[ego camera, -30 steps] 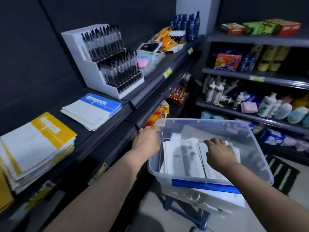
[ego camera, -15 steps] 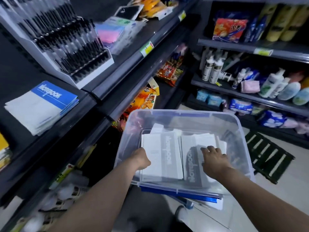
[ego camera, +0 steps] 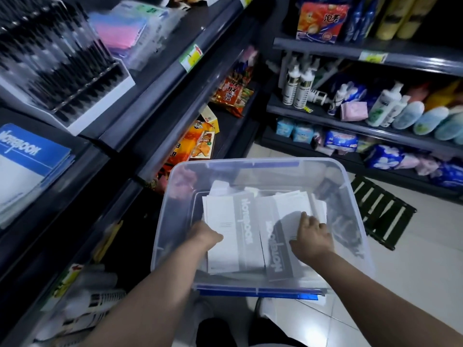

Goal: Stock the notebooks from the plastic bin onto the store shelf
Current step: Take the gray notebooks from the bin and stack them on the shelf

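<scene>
Head view looks down into the clear plastic bin [ego camera: 258, 163], where both hands work among loose notebooks (white covers with a grey title band). The left hand [ego camera: 206, 235] lies at the near-left edge of the left notebook [ego camera: 225, 246], thumb on the cover; its fingers are hidden beneath, so it probably grips it. The right hand [ego camera: 312, 236] curls its fingers over the edge of the right notebook [ego camera: 288, 206]. Left of the bin, the store shelf [ego camera: 82, 159] carries a stack of blue notebooks [ego camera: 22, 156] beside a white pen display [ego camera: 75, 78].
</scene>
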Action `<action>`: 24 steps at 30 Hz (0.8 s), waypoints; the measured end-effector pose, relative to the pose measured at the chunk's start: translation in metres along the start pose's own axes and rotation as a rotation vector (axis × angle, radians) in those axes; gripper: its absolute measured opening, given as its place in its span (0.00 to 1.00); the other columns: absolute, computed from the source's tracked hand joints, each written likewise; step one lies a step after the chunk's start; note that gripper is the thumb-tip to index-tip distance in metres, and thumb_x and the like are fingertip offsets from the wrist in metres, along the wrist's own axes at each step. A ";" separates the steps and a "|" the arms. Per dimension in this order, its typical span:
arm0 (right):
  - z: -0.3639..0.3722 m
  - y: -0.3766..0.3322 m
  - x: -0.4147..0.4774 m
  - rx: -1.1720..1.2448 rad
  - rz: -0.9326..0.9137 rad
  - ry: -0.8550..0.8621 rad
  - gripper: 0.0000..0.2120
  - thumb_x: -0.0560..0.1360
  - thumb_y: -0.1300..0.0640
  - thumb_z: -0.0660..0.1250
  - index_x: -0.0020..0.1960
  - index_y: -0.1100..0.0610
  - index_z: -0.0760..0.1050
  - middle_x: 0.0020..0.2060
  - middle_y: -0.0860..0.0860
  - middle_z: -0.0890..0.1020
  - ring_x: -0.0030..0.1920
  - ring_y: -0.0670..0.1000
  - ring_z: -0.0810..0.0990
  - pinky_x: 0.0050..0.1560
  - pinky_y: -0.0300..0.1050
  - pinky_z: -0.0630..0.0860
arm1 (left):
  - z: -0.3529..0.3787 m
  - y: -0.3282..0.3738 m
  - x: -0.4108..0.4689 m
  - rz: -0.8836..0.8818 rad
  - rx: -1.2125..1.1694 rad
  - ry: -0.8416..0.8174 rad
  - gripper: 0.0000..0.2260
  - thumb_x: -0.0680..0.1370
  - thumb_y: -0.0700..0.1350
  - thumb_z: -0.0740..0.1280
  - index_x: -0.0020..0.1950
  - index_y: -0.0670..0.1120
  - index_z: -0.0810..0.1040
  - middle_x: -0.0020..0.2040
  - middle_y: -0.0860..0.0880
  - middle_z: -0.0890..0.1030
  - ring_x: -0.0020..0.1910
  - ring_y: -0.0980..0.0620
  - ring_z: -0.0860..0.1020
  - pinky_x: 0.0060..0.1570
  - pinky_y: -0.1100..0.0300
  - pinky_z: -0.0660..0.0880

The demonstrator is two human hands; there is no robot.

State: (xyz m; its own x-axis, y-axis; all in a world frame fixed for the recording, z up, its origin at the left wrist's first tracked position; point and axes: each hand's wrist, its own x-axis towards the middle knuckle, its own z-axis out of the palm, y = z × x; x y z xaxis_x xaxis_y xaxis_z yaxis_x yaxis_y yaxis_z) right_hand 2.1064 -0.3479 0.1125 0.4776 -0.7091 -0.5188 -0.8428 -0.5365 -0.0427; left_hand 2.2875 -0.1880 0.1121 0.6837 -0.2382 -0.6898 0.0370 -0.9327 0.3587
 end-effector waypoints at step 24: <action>-0.001 -0.022 0.011 0.345 0.168 -0.024 0.18 0.72 0.60 0.62 0.61 0.60 0.66 0.59 0.58 0.73 0.61 0.60 0.73 0.57 0.48 0.72 | -0.052 0.027 -0.035 0.310 0.399 0.264 0.11 0.80 0.43 0.65 0.59 0.48 0.66 0.52 0.48 0.80 0.48 0.46 0.81 0.41 0.54 0.79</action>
State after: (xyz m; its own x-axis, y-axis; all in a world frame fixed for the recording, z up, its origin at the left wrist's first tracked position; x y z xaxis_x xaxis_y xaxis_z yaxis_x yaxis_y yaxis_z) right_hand 2.1302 -0.3443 0.1084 0.3230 -0.7609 -0.5627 -0.9448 -0.2250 -0.2381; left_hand 2.3025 -0.1914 0.1782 0.7797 -0.4888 -0.3912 -0.4374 -0.8724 0.2182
